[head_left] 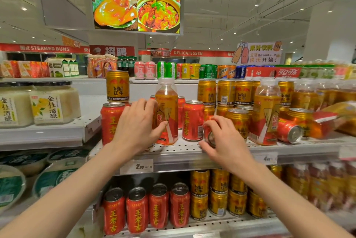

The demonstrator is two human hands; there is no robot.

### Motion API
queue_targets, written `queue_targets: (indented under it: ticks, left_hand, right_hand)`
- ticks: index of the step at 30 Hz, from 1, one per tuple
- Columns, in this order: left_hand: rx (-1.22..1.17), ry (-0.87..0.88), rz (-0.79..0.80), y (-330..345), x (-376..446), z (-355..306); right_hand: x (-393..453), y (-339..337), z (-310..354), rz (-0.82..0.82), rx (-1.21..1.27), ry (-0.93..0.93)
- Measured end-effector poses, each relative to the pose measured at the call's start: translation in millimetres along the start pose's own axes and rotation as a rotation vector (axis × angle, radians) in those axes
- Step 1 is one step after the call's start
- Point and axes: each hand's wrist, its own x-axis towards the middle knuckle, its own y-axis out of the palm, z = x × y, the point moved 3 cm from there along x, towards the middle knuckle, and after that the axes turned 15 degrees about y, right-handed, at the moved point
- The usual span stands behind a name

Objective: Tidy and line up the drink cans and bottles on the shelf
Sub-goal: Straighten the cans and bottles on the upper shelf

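On the white perforated shelf (185, 148) stand red cans and gold Red Bull cans mixed together. My left hand (135, 125) grips an upright orange drink bottle (167, 108) with a clear cap, beside a red can (110, 122) at the shelf's left end. My right hand (224, 138) curls over a red can lying on its side (210, 133), its end facing me. An upright red can (192, 120) stands between the two hands. Another red can (289, 131) lies toppled at the right, next to a second orange bottle (266, 112).
One gold can (117, 86) sits stacked on the red ones at the left. Gold cans (225, 92) are stacked behind. Glass jars (54, 102) fill the left shelf. Lower shelf holds rows of red cans (146, 209) and gold cans (219, 193). A tipped bottle (335, 117) lies far right.
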Motion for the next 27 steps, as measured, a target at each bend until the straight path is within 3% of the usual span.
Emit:
queue_targets:
  ticks: [11,17,27]
  left_hand:
    - [0.012,-0.018,-0.024,7.2,-8.1,-1.3]
    - [0.031,-0.013,-0.021,8.9,-7.9,-1.2]
    - [0.043,-0.013,-0.033,11.4,-8.8,-0.8]
  right_hand:
    - [-1.9,1.3,-7.3,-0.05,0.144,-0.019]
    - [9.6,-29.6,-11.8,-0.101,0.305,0.071]
    - [48.6,-44.5,-1.4,-0.033,0.101,-0.046]
